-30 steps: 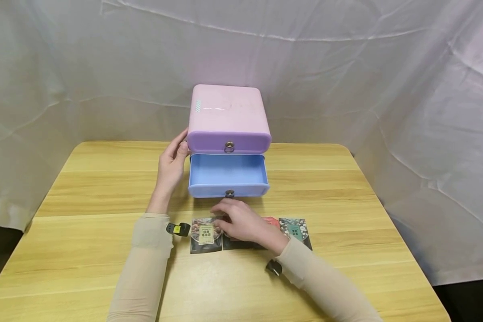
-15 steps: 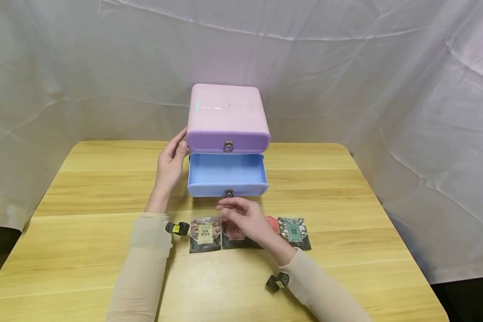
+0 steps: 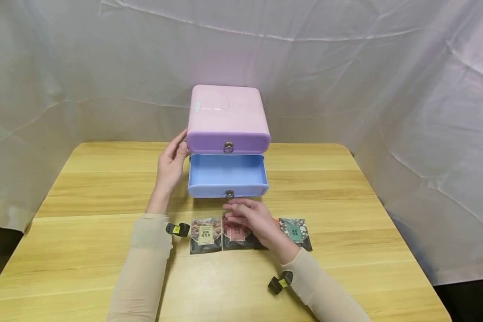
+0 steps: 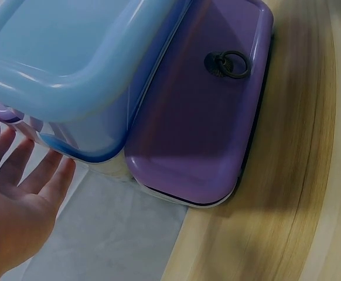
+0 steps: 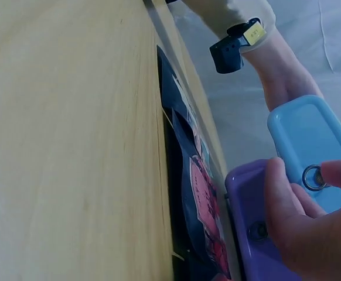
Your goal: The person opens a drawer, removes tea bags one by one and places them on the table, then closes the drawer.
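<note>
left hand [image 3: 170,167] – fingers straight, flat against left side of pink drawer unit [image 3: 227,117], frame centre | blue drawer [image 3: 227,175] pulled out toward the viewer | right hand [image 3: 252,218] – pinching top edge of red snack packet [image 3: 236,236], lying flat below the drawer, long axis running toward it | wooden table [image 3: 84,188]

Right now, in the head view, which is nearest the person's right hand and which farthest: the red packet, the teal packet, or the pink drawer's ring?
1. Red packet, under the right hand.
2. Teal packet, just right of it.
3. Pink drawer's ring, behind, above the open blue drawer.
</note>
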